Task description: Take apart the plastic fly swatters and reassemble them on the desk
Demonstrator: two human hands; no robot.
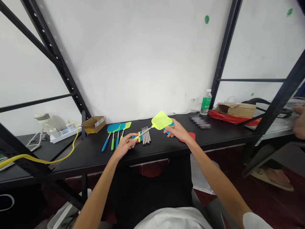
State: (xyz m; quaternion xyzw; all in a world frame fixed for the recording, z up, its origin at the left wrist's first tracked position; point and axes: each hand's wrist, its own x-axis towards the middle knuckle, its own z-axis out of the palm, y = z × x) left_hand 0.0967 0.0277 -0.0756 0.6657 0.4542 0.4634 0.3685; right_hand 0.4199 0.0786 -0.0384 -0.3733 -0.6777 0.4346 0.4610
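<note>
A yellow-green fly swatter (161, 120) is held above the black table, its perforated head up to the right and its metal rod slanting down to the left. My left hand (126, 145) is closed on the swatter's yellow handle. Beside the right edge of the head, my right hand (176, 129) has its fingers apart; whether it touches the head I cannot tell. Partly hidden under that hand lies a blue swatter head (168, 128), and a red swatter head (191, 137) lies farther right. Loose metal rods (146, 136) and short coloured handles (138, 137) lie near my left hand.
Several assembled fly swatters (113, 136) lie at the left, near a small cardboard box (93, 124). A yellow cable (71, 149) crosses the left side by a power strip (64, 133). A water bottle (206, 103) stands back right. Another person's hand (299, 122) shows at the far right.
</note>
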